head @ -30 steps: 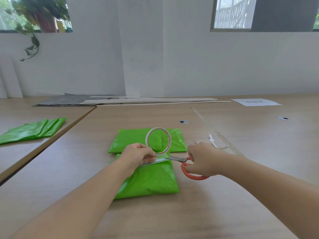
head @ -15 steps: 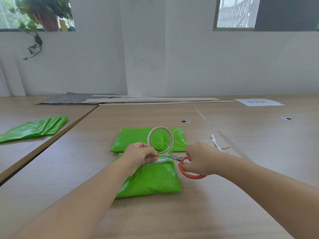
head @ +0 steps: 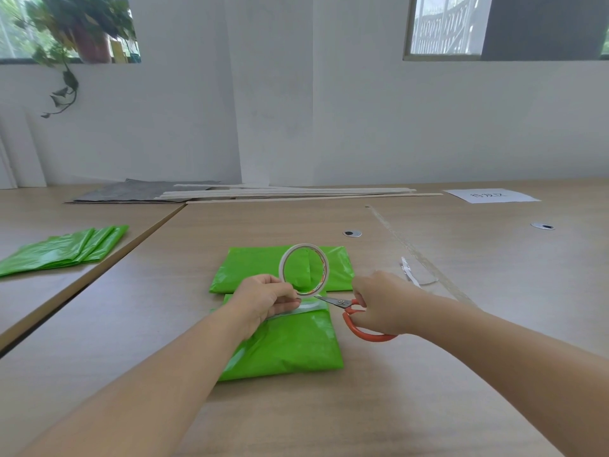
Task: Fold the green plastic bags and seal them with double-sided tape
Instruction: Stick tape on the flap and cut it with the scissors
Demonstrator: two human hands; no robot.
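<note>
A folded green bag [head: 290, 344] lies on the wooden table in front of me, with a strip of white tape along its far edge. Behind it lies a second folded green bag [head: 263, 268]. My left hand [head: 263, 300] holds the roll of double-sided tape [head: 304, 269] upright above the near bag. My right hand [head: 384, 303] grips orange-handled scissors [head: 354, 313], whose blades point left and reach the tape just below the roll.
A pile of unfolded green bags [head: 62, 250] lies on the left table. Scraps of tape backing [head: 412, 273] lie right of the bags. Wooden strips [head: 296, 194], a grey sheet [head: 131, 192] and a white paper [head: 491, 195] sit at the back.
Both hands stay in nearly the same place. The scissor blades have closed in on the tape below the roll. The view has shifted slightly.
</note>
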